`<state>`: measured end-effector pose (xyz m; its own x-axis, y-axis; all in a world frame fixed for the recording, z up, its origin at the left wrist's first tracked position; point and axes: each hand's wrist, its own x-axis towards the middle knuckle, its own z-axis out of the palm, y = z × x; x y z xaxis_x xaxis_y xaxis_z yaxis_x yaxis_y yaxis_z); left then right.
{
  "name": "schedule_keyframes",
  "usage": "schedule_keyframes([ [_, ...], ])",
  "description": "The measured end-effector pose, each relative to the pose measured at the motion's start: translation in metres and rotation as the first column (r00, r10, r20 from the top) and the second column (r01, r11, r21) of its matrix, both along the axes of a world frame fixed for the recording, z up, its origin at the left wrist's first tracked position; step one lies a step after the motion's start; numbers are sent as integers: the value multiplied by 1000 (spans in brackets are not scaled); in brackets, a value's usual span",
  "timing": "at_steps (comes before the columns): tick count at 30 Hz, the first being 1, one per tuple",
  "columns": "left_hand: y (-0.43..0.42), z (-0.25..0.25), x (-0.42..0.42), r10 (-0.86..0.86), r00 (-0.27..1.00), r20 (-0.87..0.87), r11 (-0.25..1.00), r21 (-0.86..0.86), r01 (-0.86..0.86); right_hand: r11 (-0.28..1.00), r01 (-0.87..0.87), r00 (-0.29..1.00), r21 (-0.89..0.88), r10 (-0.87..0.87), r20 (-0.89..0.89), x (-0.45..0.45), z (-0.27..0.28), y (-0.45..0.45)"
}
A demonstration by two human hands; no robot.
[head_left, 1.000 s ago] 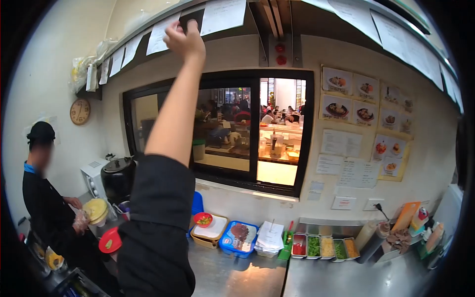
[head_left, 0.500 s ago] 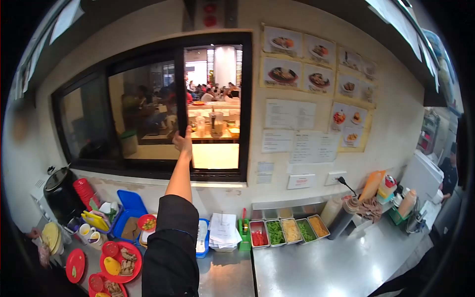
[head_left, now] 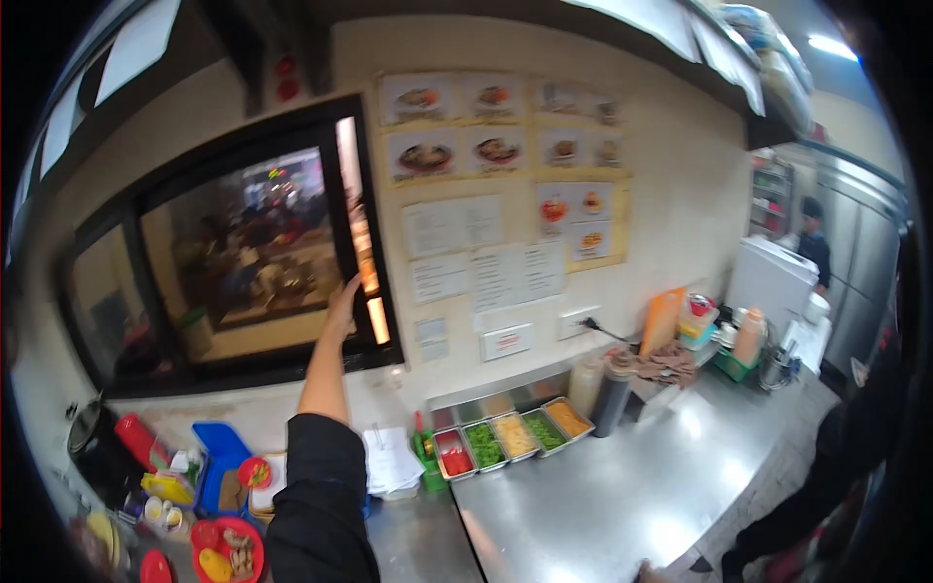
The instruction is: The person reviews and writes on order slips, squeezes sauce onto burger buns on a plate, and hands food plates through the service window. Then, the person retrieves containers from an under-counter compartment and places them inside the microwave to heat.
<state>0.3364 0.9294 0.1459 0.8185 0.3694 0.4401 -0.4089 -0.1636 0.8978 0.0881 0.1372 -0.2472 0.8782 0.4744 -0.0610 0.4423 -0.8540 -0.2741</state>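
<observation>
My left hand (head_left: 341, 309), at the end of a black sleeve (head_left: 319, 496), reaches up to the sliding window. It presses on the dark upright frame (head_left: 342, 219) of the sliding pane with its fingers stretched upward. To the right of the frame is a narrow lit gap (head_left: 366, 253). The pane's glass (head_left: 243, 243) shows a blurred room with people. At the bottom edge, a small part of what looks like my right hand (head_left: 645, 571) shows at the steel counter; its fingers are mostly cut off.
The steel counter (head_left: 583, 505) carries metal trays (head_left: 512, 436) of chopped food, squeeze bottles (head_left: 614, 394), an orange board (head_left: 663, 321) and papers (head_left: 392, 462). Red plates of food (head_left: 233, 549) stand at the left. At the right are black clothing (head_left: 826, 486) and another person (head_left: 812, 243).
The pane has slid right with my left hand on it, and the lit opening has narrowed greatly. My view has turned right. A bit of a hand now shows at the bottom edge.
</observation>
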Motion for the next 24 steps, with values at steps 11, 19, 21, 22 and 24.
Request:
schedule_keyframes([
  [11,-330,185,-56,339,939,54,326,930,-171,325,-107,992,940,105,77,387,474,3],
  [19,-572,196,-79,-168,986,-9,162,986,37,-656,-87,868,750,319,380,429,695,-28],
  [21,-609,192,-71,-232,968,-90,81,990,112,-715,-77,847,695,320,424,451,720,-30],
  [22,-622,191,-61,-199,976,-83,90,991,103,-741,-90,812,665,332,480,461,725,-32],
  [24,-635,192,-36,-288,952,107,130,989,-72,-818,-194,781,542,206,590,477,730,-29],
])
